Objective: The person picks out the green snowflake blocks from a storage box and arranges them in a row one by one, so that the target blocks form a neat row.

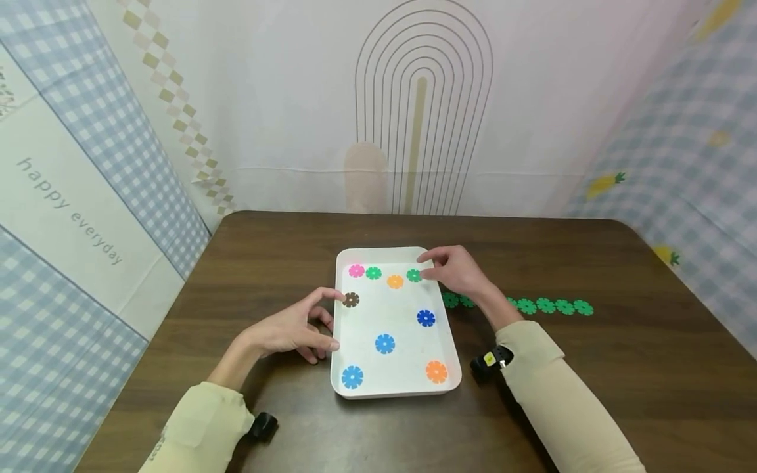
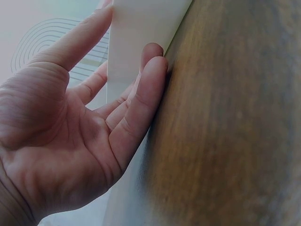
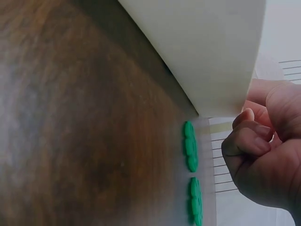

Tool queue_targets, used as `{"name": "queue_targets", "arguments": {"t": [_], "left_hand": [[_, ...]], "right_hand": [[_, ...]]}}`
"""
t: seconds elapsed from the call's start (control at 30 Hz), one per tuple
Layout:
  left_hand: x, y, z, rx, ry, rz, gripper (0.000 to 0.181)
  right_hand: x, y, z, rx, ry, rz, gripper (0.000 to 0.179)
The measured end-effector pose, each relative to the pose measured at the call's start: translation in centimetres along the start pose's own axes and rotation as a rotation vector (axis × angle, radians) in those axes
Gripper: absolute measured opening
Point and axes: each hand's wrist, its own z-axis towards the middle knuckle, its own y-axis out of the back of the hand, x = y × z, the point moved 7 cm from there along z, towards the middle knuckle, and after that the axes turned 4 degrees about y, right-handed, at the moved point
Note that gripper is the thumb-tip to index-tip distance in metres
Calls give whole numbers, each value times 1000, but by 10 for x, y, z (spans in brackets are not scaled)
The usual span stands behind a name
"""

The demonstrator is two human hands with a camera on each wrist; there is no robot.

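A white tray holds several notched, flower-shaped plastic discs. At its left rim is my left hand, index fingertip by the brown disc and thumb against the side; the other fingers bend loosely below, as the left wrist view shows. My right hand reaches over the far right corner. Its thumb tip meets the edge of a green disc, while the index finger stays spread apart from the thumb. In the right wrist view the remaining fingers are curled, and the tray wall hides the thumb and index tips.
A row of green discs lies on the brown table right of the tray, partly behind the right forearm. Inside the tray are also pink, yellow-orange, blue and orange discs. A patterned curtain hangs behind.
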Motion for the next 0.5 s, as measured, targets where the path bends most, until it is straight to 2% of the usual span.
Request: {"name": "queue_targets", "arguments": {"t": [0.5], "left_hand": [[2,0,0,2,3,-3,84]], "right_hand": [[-6,-14,9,55,-85,-91,30]]}}
